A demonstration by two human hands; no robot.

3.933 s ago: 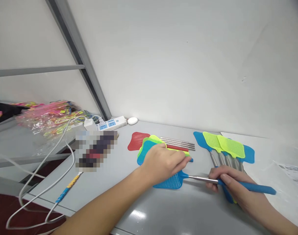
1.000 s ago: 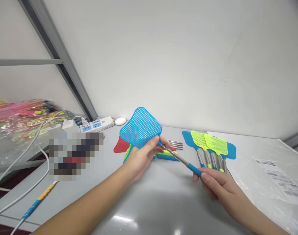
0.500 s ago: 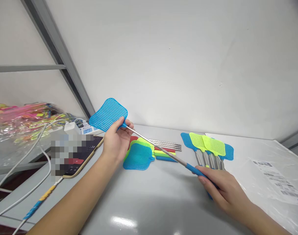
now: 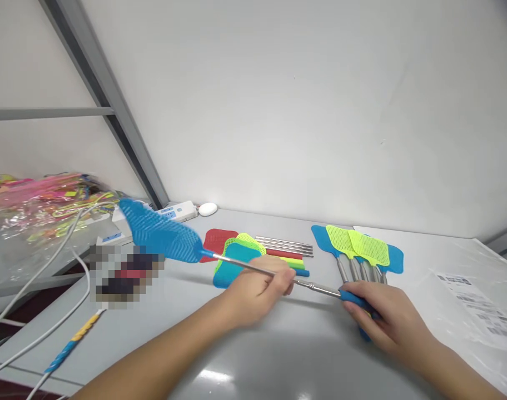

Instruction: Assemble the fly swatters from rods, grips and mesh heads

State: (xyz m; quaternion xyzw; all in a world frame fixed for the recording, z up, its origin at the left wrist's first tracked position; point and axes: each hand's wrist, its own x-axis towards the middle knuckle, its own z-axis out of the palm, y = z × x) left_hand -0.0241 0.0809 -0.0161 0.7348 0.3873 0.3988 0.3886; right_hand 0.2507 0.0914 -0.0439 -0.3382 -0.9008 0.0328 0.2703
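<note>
A blue fly swatter (image 4: 164, 236) with a metal telescopic rod is held across the table between both hands. My right hand (image 4: 382, 316) is closed around its blue grip. Partway along the rod, my left hand (image 4: 264, 289) has its fingers wrapped round the metal. The mesh head hangs at the left, blurred by motion. Behind my left hand lie loose swatter heads: a red one (image 4: 220, 243) and a teal one (image 4: 232, 264), with yellow-green between. Beside them are coloured grips (image 4: 284, 254) and several thin metal rods (image 4: 282, 243).
Several swatters (image 4: 356, 244), blue and yellow-green, lie overlapping beyond my right hand. A labelled clear plastic bag (image 4: 474, 300) is at the right. On the left are a power strip (image 4: 180, 212), a white mouse-like object (image 4: 207, 209), cables (image 4: 84, 272) and bagged colourful items (image 4: 45, 205).
My left hand has moved from the swatter's neck down the rod toward the grip. The head has swung left and down and turned; my right hand has hardly shifted.
</note>
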